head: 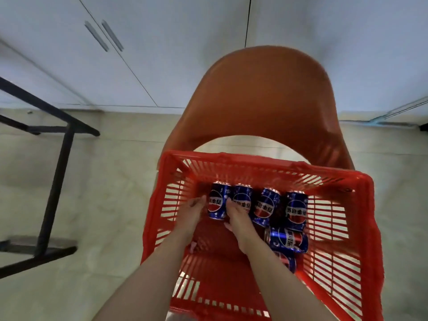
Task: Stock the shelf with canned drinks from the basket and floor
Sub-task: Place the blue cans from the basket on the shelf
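A red plastic basket (361, 181) sits on an orange chair and holds several blue cola cans lying on their sides. Both my hands reach down into it. My left hand (191, 213) touches the left side of the leftmost can (217, 201) with straight fingers. My right hand (238, 220) lies over the second can (243, 198), fingers on its lower end; whether they curl round it I cannot tell. Two more cans (266, 206) (296, 208) lie in the same row. Another can (289, 239) lies crosswise below them, and one more is partly hidden under my right forearm.
The orange chair (261, 96) stands against white cabinet doors (115, 54). A black metal frame (58, 172) stands on the pale tiled floor (111, 205) at the left. No shelf is in view.
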`<act>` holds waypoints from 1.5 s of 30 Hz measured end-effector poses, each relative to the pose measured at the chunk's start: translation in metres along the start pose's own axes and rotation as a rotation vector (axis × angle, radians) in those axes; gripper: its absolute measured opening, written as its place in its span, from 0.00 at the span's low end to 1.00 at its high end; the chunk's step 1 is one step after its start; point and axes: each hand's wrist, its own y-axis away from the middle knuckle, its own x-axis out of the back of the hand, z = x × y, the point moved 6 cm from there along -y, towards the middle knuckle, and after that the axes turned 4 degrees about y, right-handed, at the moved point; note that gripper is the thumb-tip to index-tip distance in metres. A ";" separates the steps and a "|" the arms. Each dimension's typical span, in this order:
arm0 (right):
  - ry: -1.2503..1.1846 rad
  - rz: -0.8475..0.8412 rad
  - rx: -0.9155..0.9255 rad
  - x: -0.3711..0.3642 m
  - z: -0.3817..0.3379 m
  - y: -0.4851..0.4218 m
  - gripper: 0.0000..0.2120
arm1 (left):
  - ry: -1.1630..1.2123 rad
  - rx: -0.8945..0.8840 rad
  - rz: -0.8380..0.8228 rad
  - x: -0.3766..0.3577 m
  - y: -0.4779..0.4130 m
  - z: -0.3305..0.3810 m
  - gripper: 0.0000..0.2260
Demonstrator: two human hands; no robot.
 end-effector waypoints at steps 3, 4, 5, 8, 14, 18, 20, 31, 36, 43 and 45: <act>-0.014 -0.006 -0.023 -0.013 0.006 -0.024 0.27 | 0.016 0.033 -0.050 -0.009 -0.022 -0.011 0.11; -0.009 0.002 -0.028 -0.014 0.007 -0.031 0.27 | -0.003 0.034 -0.059 -0.011 -0.029 -0.013 0.13; -0.007 0.009 -0.036 -0.014 0.009 -0.037 0.27 | -0.014 0.024 -0.055 -0.014 -0.034 -0.014 0.15; -0.037 0.022 -0.092 -0.015 0.011 -0.052 0.26 | -0.053 0.005 -0.009 -0.017 -0.048 -0.017 0.15; -0.041 0.062 -0.120 -0.022 0.016 -0.078 0.28 | -0.035 0.018 -0.042 -0.023 -0.062 -0.031 0.18; -0.105 0.067 -0.188 -0.019 0.014 -0.080 0.27 | 0.011 0.051 -0.119 -0.023 -0.062 -0.033 0.19; -0.122 0.071 -0.200 -0.016 0.013 -0.071 0.26 | 0.025 0.056 -0.122 -0.021 -0.057 -0.030 0.21; -0.162 0.127 -0.055 0.000 -0.010 0.040 0.20 | -0.023 -0.096 -0.136 -0.009 0.035 0.002 0.23; -0.184 0.142 0.030 -0.002 -0.031 0.102 0.20 | -0.027 -0.196 -0.159 0.009 0.086 0.036 0.22; -0.280 0.278 0.235 -0.014 -0.060 0.215 0.19 | -0.041 -0.384 -0.365 0.033 0.179 0.094 0.15; -0.313 0.311 0.287 -0.020 -0.064 0.253 0.19 | -0.051 -0.426 -0.422 0.039 0.211 0.106 0.15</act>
